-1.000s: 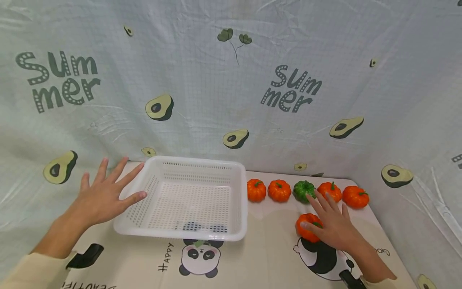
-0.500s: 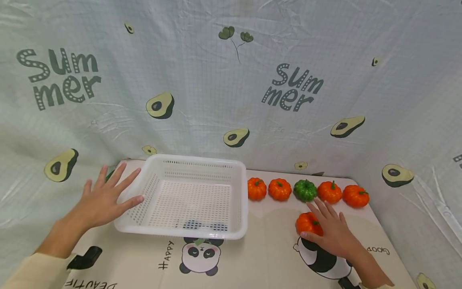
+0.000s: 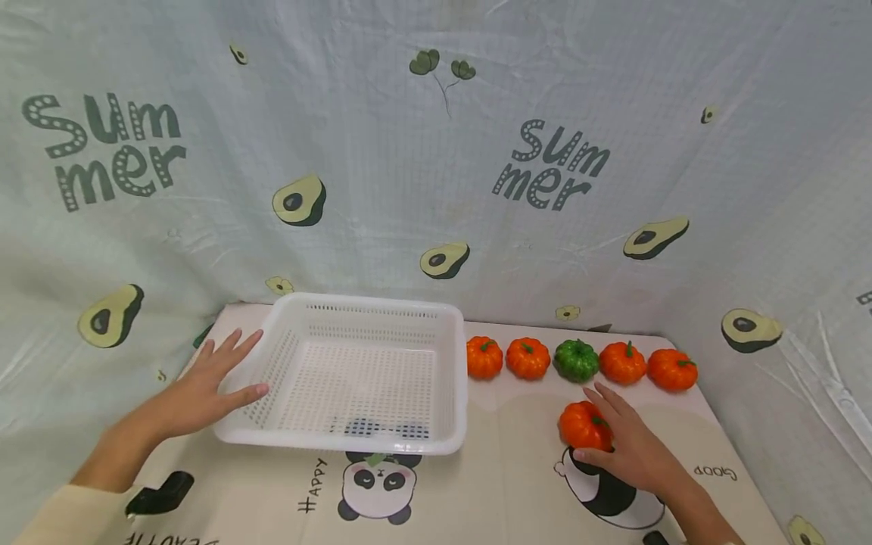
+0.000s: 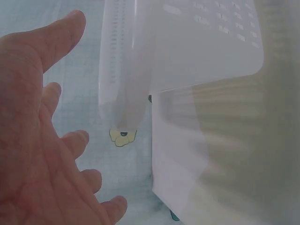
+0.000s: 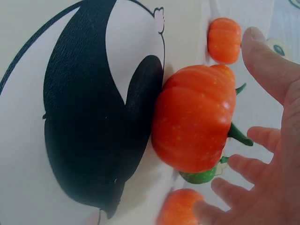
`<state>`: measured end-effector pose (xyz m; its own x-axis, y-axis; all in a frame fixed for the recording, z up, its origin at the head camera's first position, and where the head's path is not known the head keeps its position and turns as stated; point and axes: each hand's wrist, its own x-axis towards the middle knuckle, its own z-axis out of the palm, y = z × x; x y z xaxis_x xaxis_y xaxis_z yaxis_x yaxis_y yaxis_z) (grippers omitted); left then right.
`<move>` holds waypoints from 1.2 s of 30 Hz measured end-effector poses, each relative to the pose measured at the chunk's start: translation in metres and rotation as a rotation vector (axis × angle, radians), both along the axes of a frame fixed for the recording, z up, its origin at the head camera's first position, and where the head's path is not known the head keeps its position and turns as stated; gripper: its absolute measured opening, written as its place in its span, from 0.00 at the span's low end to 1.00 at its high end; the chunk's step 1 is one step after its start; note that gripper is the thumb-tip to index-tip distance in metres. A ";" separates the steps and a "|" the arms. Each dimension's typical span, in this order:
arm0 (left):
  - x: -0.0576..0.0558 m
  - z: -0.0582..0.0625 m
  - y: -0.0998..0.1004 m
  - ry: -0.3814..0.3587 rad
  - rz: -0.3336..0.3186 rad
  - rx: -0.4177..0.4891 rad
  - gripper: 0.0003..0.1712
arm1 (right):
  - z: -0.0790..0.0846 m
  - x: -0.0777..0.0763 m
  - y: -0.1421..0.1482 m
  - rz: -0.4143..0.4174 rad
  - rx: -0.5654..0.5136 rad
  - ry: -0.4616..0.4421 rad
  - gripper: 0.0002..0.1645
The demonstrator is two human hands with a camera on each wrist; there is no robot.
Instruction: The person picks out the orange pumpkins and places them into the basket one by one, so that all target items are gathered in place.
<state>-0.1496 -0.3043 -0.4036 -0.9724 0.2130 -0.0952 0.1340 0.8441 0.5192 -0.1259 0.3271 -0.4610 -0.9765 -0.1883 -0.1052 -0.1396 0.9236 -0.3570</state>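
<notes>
Left grip [image 3: 197, 390]: fingers and thumb spread wide, near the left side of the white perforated basket [image 3: 341, 441].
Right grip [image 3: 633, 443]: wide, just beside the front orange pumpkin [image 3: 583, 426].
Front orange pumpkin: on the worktop [image 3: 518, 454], right of the basket.
Green pumpkin [image 3: 576, 360]: behind it, between two pairs of orange pumpkins [image 3: 527, 359].

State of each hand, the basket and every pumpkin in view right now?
White basket: upright on the table, no pumpkin inside
Front orange pumpkin: on the table, stem attached
Green pumpkin: in the back row, stem attached
Four other orange pumpkins: in the back row, stems attached
Left hand: open, beside the white basket
Right hand: open, close to the front orange pumpkin, not gripping it
</notes>
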 end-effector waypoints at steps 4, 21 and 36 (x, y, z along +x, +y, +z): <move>-0.001 -0.001 -0.005 -0.065 0.002 0.078 0.59 | -0.003 -0.001 0.003 0.013 -0.024 -0.004 0.63; -0.011 -0.034 -0.019 -0.439 0.000 0.595 0.44 | -0.009 -0.002 0.017 0.003 -0.187 -0.084 0.63; -0.014 -0.051 -0.025 -0.379 0.071 0.724 0.40 | -0.017 -0.005 0.021 -0.052 -0.257 -0.100 0.59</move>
